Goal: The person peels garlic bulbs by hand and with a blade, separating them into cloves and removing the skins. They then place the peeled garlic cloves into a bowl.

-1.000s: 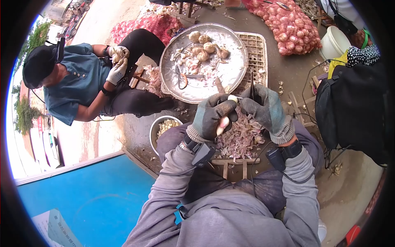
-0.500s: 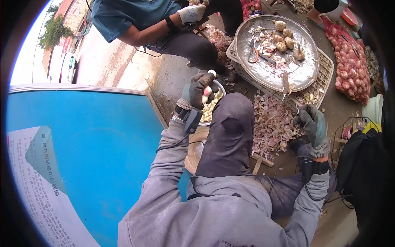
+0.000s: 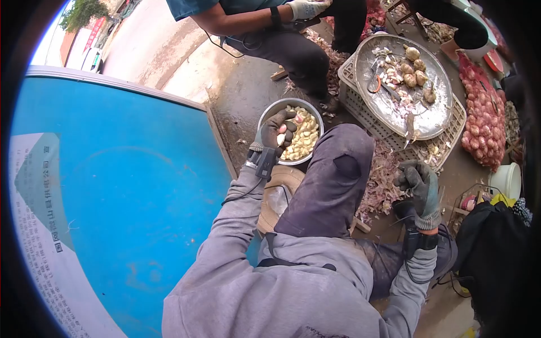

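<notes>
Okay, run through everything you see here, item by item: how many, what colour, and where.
Bowl: one, grey metal, centre
Peeled cloves: many, cream, in the bowl
Round tray: one, silvery, on the crate
Crate: one, pale, under the tray
Garlic bulbs: about six, tan, on the tray
Peelings: heap, pinkish, floor
Net sacks: at least two, red, right and top
Bucket: one, white, far right
Panel: one, blue, left
Printed sheet: one, mostly white, on the panel
Black bag: one, lower right
Co-workers: at least two, dark trousers, top
Left hand: one, dark-gloved, over the bowl, holding garlic
Right hand: one, grey-gloved, right of the peelings; contents unclear
</notes>
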Motion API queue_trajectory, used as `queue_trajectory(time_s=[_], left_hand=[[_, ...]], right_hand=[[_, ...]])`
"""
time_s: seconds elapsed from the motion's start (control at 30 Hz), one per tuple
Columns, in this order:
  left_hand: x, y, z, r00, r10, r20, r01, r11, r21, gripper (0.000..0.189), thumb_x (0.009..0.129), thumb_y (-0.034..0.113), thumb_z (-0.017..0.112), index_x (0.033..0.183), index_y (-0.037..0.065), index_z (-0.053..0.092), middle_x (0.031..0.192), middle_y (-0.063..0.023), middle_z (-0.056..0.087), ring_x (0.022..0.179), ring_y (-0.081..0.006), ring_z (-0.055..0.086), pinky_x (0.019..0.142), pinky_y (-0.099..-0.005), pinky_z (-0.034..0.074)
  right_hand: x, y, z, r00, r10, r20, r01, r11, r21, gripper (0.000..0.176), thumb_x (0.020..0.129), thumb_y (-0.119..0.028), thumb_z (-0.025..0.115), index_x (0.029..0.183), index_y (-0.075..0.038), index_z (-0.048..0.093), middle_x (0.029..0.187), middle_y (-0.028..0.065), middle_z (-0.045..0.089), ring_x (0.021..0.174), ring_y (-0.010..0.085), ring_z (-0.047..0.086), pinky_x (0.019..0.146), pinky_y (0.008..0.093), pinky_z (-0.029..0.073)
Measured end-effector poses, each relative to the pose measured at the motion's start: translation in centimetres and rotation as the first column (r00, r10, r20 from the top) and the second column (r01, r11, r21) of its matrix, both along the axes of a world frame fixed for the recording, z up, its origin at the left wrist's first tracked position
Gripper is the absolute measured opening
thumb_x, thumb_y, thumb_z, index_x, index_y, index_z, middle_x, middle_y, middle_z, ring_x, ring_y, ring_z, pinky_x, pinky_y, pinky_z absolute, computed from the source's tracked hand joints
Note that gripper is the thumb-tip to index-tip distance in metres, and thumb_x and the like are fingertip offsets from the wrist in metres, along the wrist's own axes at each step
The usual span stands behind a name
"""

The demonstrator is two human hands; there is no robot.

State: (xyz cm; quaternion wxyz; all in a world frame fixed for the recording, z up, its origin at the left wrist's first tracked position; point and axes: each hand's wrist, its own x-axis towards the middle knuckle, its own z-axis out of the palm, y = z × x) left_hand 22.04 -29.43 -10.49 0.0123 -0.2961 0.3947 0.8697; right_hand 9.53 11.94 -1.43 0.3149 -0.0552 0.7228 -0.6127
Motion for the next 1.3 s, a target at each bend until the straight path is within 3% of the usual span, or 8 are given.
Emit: queue_trajectory(time_s=[0.2, 0.57, 0.8, 1.0, 1.07, 1.1, 1.13, 1.3], left_hand=[[-2.1, 3.7, 4.8, 0.930, -0.244, -0.277, 0.041, 0.814, -0.579, 0.039, 0.098, 0.001, 0.047, 0.136, -0.005, 0.048, 0.089, -0.0031, 0.055, 0.059, -0.0056, 0.048, 0.049, -0.0177, 0.037], [-3.0, 3.9, -1.7, 0.989, 0.004, -0.150, 0.016, 0.992, 0.128, 0.035, 0.102, 0.017, 0.054, 0.133, 0.001, 0.054, 0.085, -0.0049, 0.061, 0.051, -0.0098, 0.050, 0.042, -0.0233, 0.038], [-8.1, 2.7, -8.1, 0.867, -0.498, 0.000, 0.172, 0.299, -0.938, 0.030, 0.104, 0.021, 0.055, 0.124, 0.001, 0.062, 0.084, -0.0029, 0.065, 0.061, -0.0059, 0.056, 0.050, -0.0199, 0.043], [-13.1, 2.9, -16.8, 0.876, -0.366, 0.313, 0.435, 0.881, -0.186, 0.032, 0.096, 0.019, 0.064, 0.121, 0.000, 0.065, 0.087, -0.0073, 0.069, 0.071, -0.0137, 0.064, 0.056, -0.0266, 0.051], [-16.1, 3.9, -20.9, 0.928, -0.228, 0.295, 0.360, 0.757, -0.545, 0.025, 0.092, 0.016, 0.063, 0.109, -0.001, 0.071, 0.081, -0.0066, 0.067, 0.061, -0.0121, 0.059, 0.051, -0.0262, 0.045], [-17.3, 3.9, -21.4, 0.883, -0.258, 0.391, 0.468, 0.457, -0.756, 0.038, 0.083, 0.016, 0.070, 0.117, 0.000, 0.070, 0.094, -0.0182, 0.074, 0.083, -0.0259, 0.070, 0.078, -0.0359, 0.056], [-18.1, 4.1, -24.3, 0.873, -0.233, 0.429, 0.483, 0.530, -0.697, 0.042, 0.079, 0.018, 0.070, 0.119, 0.003, 0.071, 0.091, -0.0179, 0.074, 0.079, -0.0257, 0.071, 0.074, -0.0361, 0.056], [-21.0, 4.6, -31.8, 0.704, -0.374, 0.603, 0.479, -0.377, -0.793, 0.033, 0.090, 0.034, 0.061, 0.106, 0.007, 0.074, 0.097, -0.0208, 0.073, 0.086, -0.0389, 0.071, 0.075, -0.0465, 0.057]], right_hand=[[2.5, -1.8, 2.0, 0.999, 0.035, -0.002, -0.035, 0.997, -0.072, 0.028, 0.099, -0.022, 0.061, 0.112, 0.003, 0.064, 0.080, 0.0046, 0.064, 0.065, 0.0116, 0.063, 0.057, 0.0215, 0.047], [2.0, 3.1, 4.2, 0.997, -0.035, 0.070, 0.022, 0.984, 0.179, 0.029, 0.094, -0.025, 0.070, 0.078, -0.001, 0.064, 0.065, 0.0026, 0.061, 0.050, 0.0089, 0.054, 0.046, 0.0246, 0.042], [0.7, 2.4, -2.2, 0.916, -0.256, 0.307, 0.248, 0.966, 0.065, 0.024, 0.095, -0.019, 0.069, 0.084, 0.002, 0.064, 0.070, 0.0033, 0.062, 0.054, 0.0086, 0.055, 0.049, 0.0253, 0.044], [-0.9, 0.3, -3.5, 0.928, -0.075, 0.366, 0.006, 0.982, 0.187, 0.015, 0.095, -0.011, 0.065, 0.095, 0.004, 0.067, 0.075, 0.0019, 0.062, 0.066, 0.0080, 0.056, 0.060, 0.0252, 0.048], [-0.7, 1.0, -5.4, 0.951, -0.009, 0.309, -0.082, 0.957, 0.279, 0.018, 0.091, -0.011, 0.069, 0.100, 0.005, 0.070, 0.078, 0.0084, 0.069, 0.068, 0.0122, 0.061, 0.064, 0.0303, 0.051], [-0.1, 1.5, -6.4, 0.979, 0.058, 0.195, -0.116, 0.947, 0.299, 0.018, 0.089, -0.011, 0.071, 0.100, 0.004, 0.070, 0.079, 0.0128, 0.069, 0.069, 0.0173, 0.065, 0.065, 0.0319, 0.052], [0.2, 1.9, -7.5, 0.989, 0.125, 0.080, -0.144, 0.936, 0.321, 0.019, 0.088, -0.011, 0.072, 0.101, 0.003, 0.071, 0.080, 0.0173, 0.070, 0.070, 0.0225, 0.069, 0.066, 0.0336, 0.053], [-1.3, 1.5, -7.3, 0.967, 0.184, 0.176, -0.240, 0.888, 0.393, 0.021, 0.085, -0.013, 0.073, 0.100, 0.001, 0.071, 0.086, 0.0212, 0.070, 0.076, 0.0336, 0.071, 0.067, 0.0371, 0.054]])
